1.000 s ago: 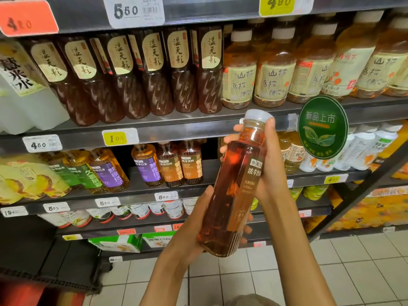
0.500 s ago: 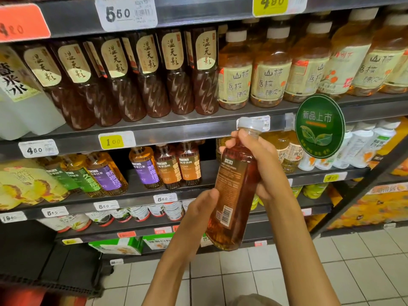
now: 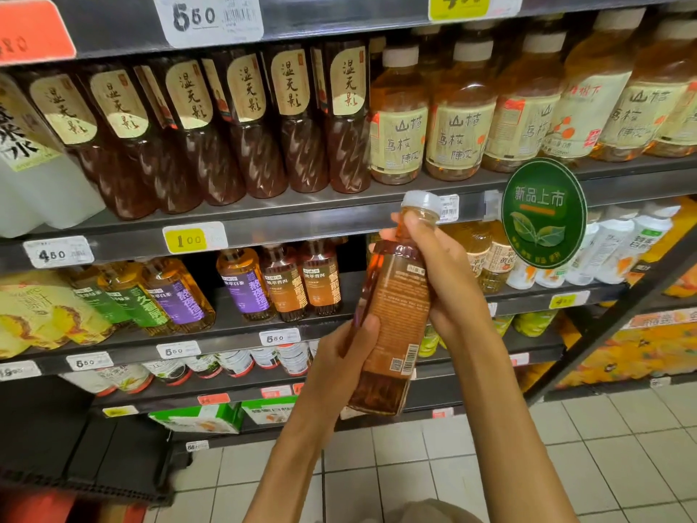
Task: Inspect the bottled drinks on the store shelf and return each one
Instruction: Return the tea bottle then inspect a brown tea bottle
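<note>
On the far left of the top shelf stands a white bottle (image 3: 34, 175) lettered 米水, then a row of dark reddish bottles (image 3: 241, 122) labelled 湿无影, then amber bottles (image 3: 458, 118) reading 山楂 乌梅 陈皮. Price tags (image 3: 209, 17) on the grey metal shelf edges (image 3: 301, 228) read 550, 450, 100. The lower shelf holds purple-labelled bottles (image 3: 245, 292) marked 白茶. The left hand (image 3: 345, 356) grips the lower body of the held bottle (image 3: 392, 318), thumb across its side. This amber bottle is in front of the shelves, long axis nearly upright, white cap (image 3: 421, 201) tilted up and right, its back label with small print, QR code and barcode facing the camera. The right hand (image 3: 441, 277) wraps its neck and shoulder. Right of it hangs a green round sign (image 3: 543, 213) reading 新品上市. Pale floor tiles (image 3: 565, 447) lie below.
</note>
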